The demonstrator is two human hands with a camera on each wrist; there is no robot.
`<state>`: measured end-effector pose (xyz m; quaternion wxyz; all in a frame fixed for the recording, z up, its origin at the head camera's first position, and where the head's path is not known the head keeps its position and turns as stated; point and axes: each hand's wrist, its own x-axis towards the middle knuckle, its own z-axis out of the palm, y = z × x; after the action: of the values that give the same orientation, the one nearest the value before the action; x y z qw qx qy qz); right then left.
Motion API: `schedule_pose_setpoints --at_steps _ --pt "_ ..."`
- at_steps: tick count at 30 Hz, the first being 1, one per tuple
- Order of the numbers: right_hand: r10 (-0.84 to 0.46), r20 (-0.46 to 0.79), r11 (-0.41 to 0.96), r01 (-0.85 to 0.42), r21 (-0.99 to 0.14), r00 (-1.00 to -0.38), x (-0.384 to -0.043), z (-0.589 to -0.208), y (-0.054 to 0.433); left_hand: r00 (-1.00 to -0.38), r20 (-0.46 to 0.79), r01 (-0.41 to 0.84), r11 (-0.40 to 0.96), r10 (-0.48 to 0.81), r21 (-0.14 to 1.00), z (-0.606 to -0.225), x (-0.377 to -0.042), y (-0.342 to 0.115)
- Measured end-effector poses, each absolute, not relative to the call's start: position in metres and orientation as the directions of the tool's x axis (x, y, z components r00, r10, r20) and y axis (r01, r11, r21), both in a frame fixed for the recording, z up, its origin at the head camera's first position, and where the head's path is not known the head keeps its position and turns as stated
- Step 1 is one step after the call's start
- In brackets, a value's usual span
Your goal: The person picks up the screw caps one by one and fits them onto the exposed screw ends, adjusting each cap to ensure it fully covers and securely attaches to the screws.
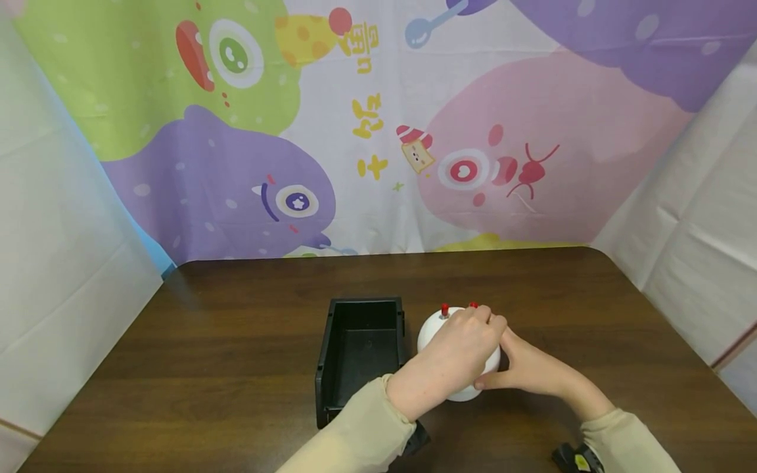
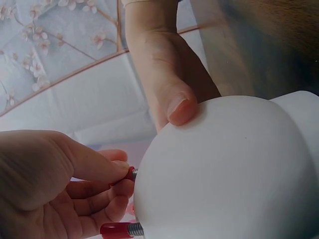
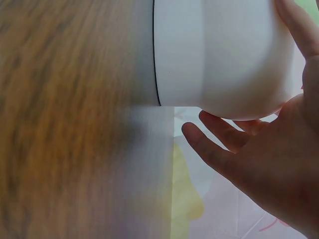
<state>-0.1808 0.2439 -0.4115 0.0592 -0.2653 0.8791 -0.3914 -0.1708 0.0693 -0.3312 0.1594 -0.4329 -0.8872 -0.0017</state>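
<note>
A white, round-topped object [image 1: 432, 332] stands upright on the table, with red-capped metal posts on its top. My left hand [image 1: 452, 361] reaches over it from the left. In the left wrist view its thumb and index finger pinch one red cap [image 2: 130, 173], whose ridged metal shaft shows at the dome. Another red cap [image 2: 114, 230] on a threaded-looking shaft sticks out beside it, untouched. My right hand [image 1: 526, 368] holds the white body from the right side, its thumb [image 2: 182, 107] pressed against the curved surface. Its fingers [image 3: 214, 149] reach round the other side in the right wrist view.
A black open bin [image 1: 361, 361] sits just left of the white object, partly behind my left sleeve. Brown wood-look table [image 1: 195, 368] lies all around. A cartoon-printed cloth [image 1: 378, 197] hangs at the back, and pale cloth walls [image 1: 680, 184] flank both sides.
</note>
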Motion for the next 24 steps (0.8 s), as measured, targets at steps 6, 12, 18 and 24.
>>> schedule_pose_setpoints --at_steps 6,12,18,24 --pt "-0.517 0.098 0.54 -0.413 -0.733 -0.85 -0.1814 -0.4119 0.2436 -0.591 0.309 0.754 0.646 0.745 -0.114 -0.3321 -0.1698 0.0692" --pt "-0.519 0.1 0.531 -0.412 -0.74 -0.849 -0.181 -0.4115 0.2438 -0.58 0.355 0.736 0.658 0.733 -0.157 -0.3347 -0.1676 0.0696" --pt "-0.51 0.069 0.526 -0.374 -0.764 -0.858 -0.1796 -0.411 0.2431 -0.58 0.347 0.743 0.653 0.737 -0.145 -0.3344 -0.1678 0.0696" --pt "-0.515 0.091 0.537 -0.404 -0.741 -0.852 -0.1806 -0.4114 0.244 -0.594 0.317 0.756 0.647 0.74 -0.095 -0.3323 -0.1693 0.0689"
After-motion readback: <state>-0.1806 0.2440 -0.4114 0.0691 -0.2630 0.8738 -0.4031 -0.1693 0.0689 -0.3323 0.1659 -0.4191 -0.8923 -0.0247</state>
